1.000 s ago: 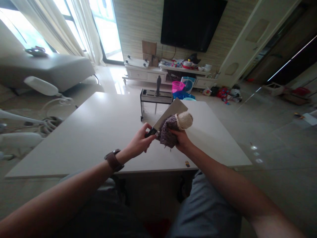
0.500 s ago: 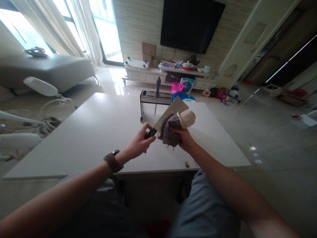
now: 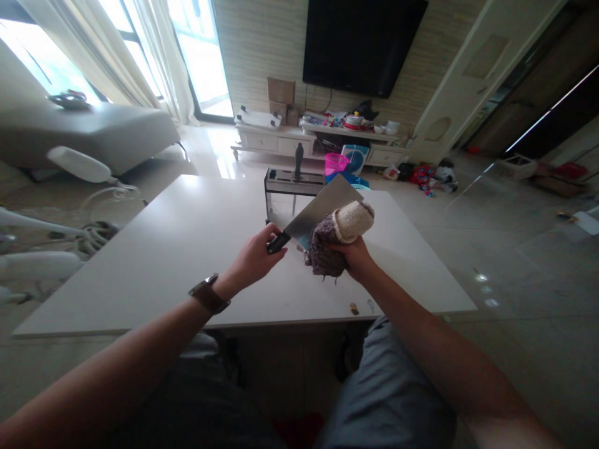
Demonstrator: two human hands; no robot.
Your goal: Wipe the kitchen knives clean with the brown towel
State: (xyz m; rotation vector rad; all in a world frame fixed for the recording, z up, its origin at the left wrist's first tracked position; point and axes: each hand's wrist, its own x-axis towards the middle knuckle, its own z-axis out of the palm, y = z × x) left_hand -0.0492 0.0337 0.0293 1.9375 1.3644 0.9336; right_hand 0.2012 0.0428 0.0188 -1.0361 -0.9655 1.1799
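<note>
My left hand point(image 3: 257, 252) is closed round the black handle of a cleaver point(image 3: 322, 206), whose broad blade slants up to the right. A brown and cream cloth point(image 3: 327, 249) is bunched in my right hand point(image 3: 358, 257), its cream end point(image 3: 354, 221) rolled over at the top. The cloth lies against the lower edge of the blade and hides part of it. Behind the blade a knife block point(image 3: 292, 181) with clear sides stands on the white table point(image 3: 187, 262), with one dark-handled knife point(image 3: 298, 161) upright in it.
Near the table's front edge lie a small yellow and dark object point(image 3: 354, 308) and a small pale one point(image 3: 371, 305). A pink basket point(image 3: 336, 163) and a low cabinet point(image 3: 262, 142) stand beyond the table. White chairs point(image 3: 79, 163) are at the left.
The cleaver has shifted slightly up, and more of its blade shows. My left hand has moved a little left and up. The cloth and my right hand have moved slightly right.
</note>
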